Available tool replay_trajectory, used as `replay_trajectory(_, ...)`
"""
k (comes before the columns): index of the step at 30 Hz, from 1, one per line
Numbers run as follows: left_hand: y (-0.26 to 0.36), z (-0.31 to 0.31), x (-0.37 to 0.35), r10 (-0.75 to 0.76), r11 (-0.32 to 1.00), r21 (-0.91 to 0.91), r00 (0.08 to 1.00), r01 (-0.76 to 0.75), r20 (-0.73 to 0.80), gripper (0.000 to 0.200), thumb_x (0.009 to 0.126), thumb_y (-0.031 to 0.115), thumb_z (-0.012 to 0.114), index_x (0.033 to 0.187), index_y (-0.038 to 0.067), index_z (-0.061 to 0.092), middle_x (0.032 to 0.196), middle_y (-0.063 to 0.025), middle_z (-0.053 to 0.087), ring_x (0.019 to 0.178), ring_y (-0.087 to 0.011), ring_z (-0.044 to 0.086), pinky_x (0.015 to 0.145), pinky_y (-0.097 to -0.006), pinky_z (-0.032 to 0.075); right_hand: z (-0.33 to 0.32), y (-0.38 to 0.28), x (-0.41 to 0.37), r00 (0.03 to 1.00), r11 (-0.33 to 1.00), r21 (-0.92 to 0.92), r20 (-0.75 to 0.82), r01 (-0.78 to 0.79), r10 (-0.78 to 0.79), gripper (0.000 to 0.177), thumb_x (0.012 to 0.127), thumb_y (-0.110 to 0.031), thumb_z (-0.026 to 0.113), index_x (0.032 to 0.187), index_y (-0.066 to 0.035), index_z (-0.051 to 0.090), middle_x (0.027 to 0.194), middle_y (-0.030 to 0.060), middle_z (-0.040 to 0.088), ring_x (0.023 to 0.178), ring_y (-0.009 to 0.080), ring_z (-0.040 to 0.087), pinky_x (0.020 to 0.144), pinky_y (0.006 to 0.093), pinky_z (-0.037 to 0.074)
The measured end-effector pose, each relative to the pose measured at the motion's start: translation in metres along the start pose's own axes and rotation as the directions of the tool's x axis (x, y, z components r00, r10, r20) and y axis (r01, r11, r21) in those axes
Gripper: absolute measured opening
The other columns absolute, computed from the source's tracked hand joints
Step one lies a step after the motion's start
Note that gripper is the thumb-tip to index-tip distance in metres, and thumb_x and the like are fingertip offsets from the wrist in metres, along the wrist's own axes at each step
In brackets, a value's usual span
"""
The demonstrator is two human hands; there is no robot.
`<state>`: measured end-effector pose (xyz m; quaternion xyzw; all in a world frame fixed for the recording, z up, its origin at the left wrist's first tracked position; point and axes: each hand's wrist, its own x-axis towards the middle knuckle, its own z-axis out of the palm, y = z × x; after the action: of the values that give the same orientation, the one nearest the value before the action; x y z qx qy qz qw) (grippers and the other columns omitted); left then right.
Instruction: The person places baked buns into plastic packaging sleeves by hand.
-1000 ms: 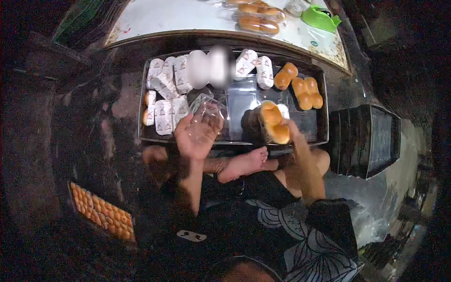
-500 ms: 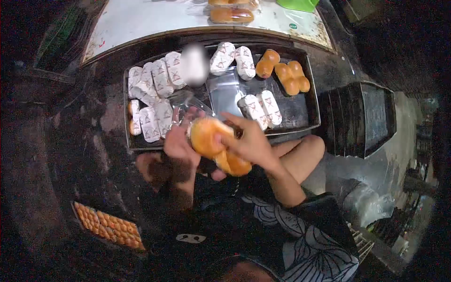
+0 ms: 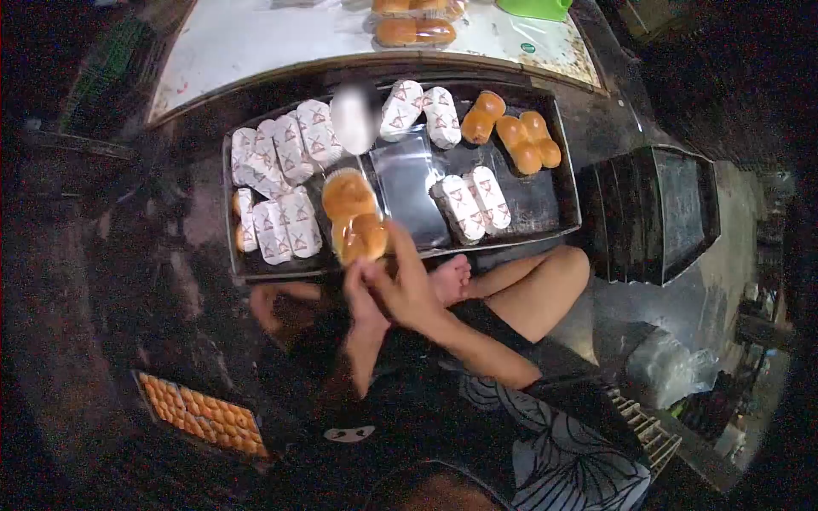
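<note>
Holds a golden double bun (image 3: 348,200) over the left half of a dark tray (image 3: 532,209), close to the near rim, gripping only the bun's near end. Curls the left hand (image 3: 366,302) mostly closed there, fingertips meeting the bun and partly hidden. Sets the right hand (image 3: 409,288) half closed against the same end, index finger stretched along the right side. Cannot tell film from bun beneath the fingertips, nor contact with the tray floor. Has clear film shining over the bun's near half. Has flat clear plastic (image 3: 411,175) just to the right, white paper-wrapped buns (image 3: 319,130) to the left, two more wrapped buns (image 3: 463,207) farther right, and bare golden buns (image 3: 516,136) at the far right. Faces a white table (image 3: 281,38) beyond the tray, with bagged buns (image 3: 415,32) on top.
</note>
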<state>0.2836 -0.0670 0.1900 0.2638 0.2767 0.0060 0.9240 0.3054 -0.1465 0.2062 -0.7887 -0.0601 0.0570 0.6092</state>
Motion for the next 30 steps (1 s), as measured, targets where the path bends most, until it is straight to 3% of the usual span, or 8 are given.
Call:
replay_trajectory(5,-0.017,-0.009,-0.006,-0.188,0.915,0.348,0.978,0.206,-0.085,0.034,0.082,0.017,0.053,0.11,0.0,0.045,0.102,-0.0106,0.051,0.085,-0.019,0.054,0.074,-0.0291,0.046,-0.043,0.016,0.048,0.994,0.934,-0.358,0.103,0.008,0.031,0.026,0.077,-0.017,0.055,0.096,-0.001,0.056,0.072,0.0202,0.058,0.066,0.0341,0.057,0.06,0.0384,0.045)
replay_trajectory(9,-0.058,-0.045,0.045,0.134,-0.216,0.847,0.845,-0.486,0.518,0.059,0.079,0.027,0.055,0.125,-0.001,0.03,0.119,-0.0225,0.039,0.105,-0.0377,0.045,0.086,-0.0398,0.041,-0.072,-0.05,0.153,0.957,0.886,-0.435,-0.152,0.161,-0.248,0.024,0.078,-0.02,0.054,0.094,-0.003,0.058,0.082,0.0193,0.059,0.078,0.0343,0.056,0.071,0.0398,0.043)
replay_trajectory(11,-0.071,-0.086,0.091,-0.215,-0.723,0.182,0.467,-0.667,0.858,0.047,0.078,0.027,0.055,0.114,-0.001,0.045,0.111,-0.0214,0.047,0.1,-0.0372,0.048,0.088,-0.0411,0.036,-0.057,-0.041,0.161,0.831,0.8,-0.295,-0.038,0.522,-0.556,0.056,0.074,-0.015,0.059,0.124,-0.007,0.037,0.123,0.0191,0.04,0.114,0.0326,0.038,0.096,0.0354,0.03)
replay_trajectory(14,-0.066,-0.094,0.083,-0.023,-0.27,0.953,0.991,-0.135,0.134,0.03,0.076,0.027,0.054,0.095,0.004,0.058,0.099,-0.0188,0.056,0.091,-0.0345,0.054,0.078,-0.0403,0.042,-0.05,0.025,0.084,0.943,0.94,-0.18,0.225,0.29,-0.247,0.065,0.073,-0.03,0.063,0.126,-0.004,0.035,0.12,0.0198,0.043,0.108,0.03,0.046,0.091,0.0369,0.035)
replay_trajectory(19,0.008,-0.042,0.06,-0.168,-0.353,0.836,0.908,-0.419,0.384,0.013,0.071,0.022,0.06,0.076,0.01,0.062,0.079,-0.0085,0.062,0.072,-0.0301,0.059,0.06,-0.0376,0.045,-0.036,0.092,-0.043,0.781,0.964,-0.218,0.57,-0.156,0.255,0.017,0.076,-0.016,0.061,0.082,-0.001,0.057,0.07,0.0081,0.056,0.068,0.0163,0.054,0.065,0.0304,0.043)
replay_trajectory(23,0.002,-0.008,0.036,-0.131,0.051,0.854,0.844,-0.518,0.52,0.017,0.069,0.019,0.064,0.081,0.006,0.063,0.071,-0.0105,0.056,0.065,-0.0264,0.056,0.059,-0.0332,0.043,-0.031,0.056,-0.026,0.989,0.926,-0.348,-0.024,-0.147,0.149,0.01,0.083,-0.013,0.047,0.08,-0.004,0.05,0.06,0.0065,0.053,0.048,0.0161,0.047,0.044,0.0256,0.038)
replay_trajectory(26,-0.001,0.001,0.027,0.087,-0.025,0.846,0.842,-0.533,0.533,0.013,0.071,0.012,0.062,0.081,0.004,0.062,0.072,-0.0101,0.053,0.065,-0.0234,0.053,0.06,-0.0314,0.042,-0.053,0.028,-0.002,0.694,0.736,0.066,0.399,-0.673,0.599,0.03,0.083,-0.008,0.046,0.112,-0.005,0.049,0.063,0.0054,0.057,0.047,0.0117,0.052,0.038,0.0238,0.04)
replay_trajectory(30,-0.027,-0.007,0.007,0.163,0.209,0.794,0.82,-0.572,0.548,0.02,0.076,0.014,0.059,0.093,0.004,0.059,0.084,-0.0093,0.051,0.083,-0.0232,0.051,0.07,-0.0295,0.041,-0.047,0.096,0.021,0.822,0.117,0.834,0.49,-0.539,0.291,0.039,0.086,-0.013,0.043,0.124,-0.006,0.039,0.082,0.0097,0.061,0.065,0.0165,0.059,0.053,0.0241,0.049)
